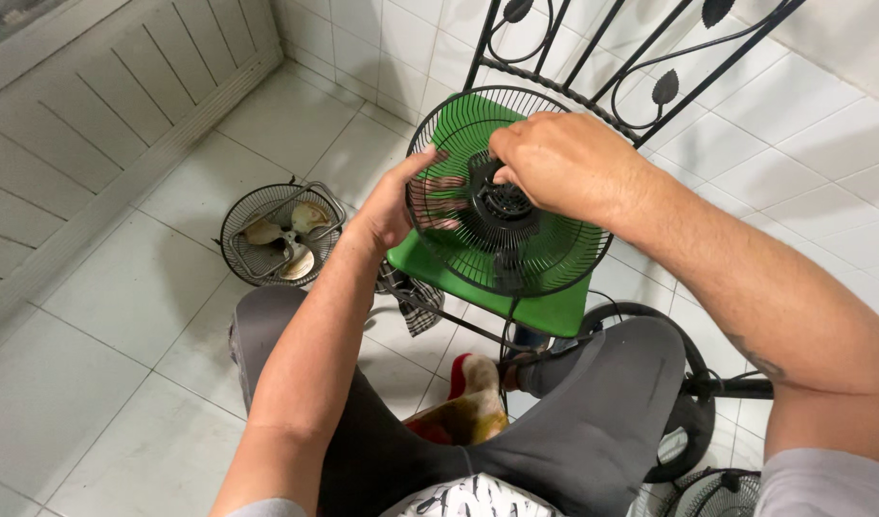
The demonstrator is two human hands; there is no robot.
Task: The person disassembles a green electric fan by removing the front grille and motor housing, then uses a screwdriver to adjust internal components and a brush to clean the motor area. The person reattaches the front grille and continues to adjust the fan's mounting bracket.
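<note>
**A:** What are the hands on?

**B:** A round black wire fan guard (508, 191), standing tilted on the green seat (545, 308) of a black metal chair (593, 67). The left hand (396, 196) is behind the grille, its fingers (447, 182) spread flat against the wires and showing through them. The right hand (554, 163) comes from the front, fingers curled onto the black motor hub (502, 206) at the centre; its fingertips are hidden, so I cannot tell what they pinch.

**B:** Below the right fingertips a cord (508, 330) drops from the hub.

**A:** How would it handle?

**B:** Probably light at the rim and heavier at the hub. The thin wires look springy and likely to bend if squeezed, so the rim or the rigid hub seems the better hold.

**A:** Anything else nearby?

**B:** Well away from the left fingers, a second guard (279, 235) with pale blades (286, 239) lies on the white tiled floor (123, 335). The person's knees, in grey trousers, are below both hands.
</note>
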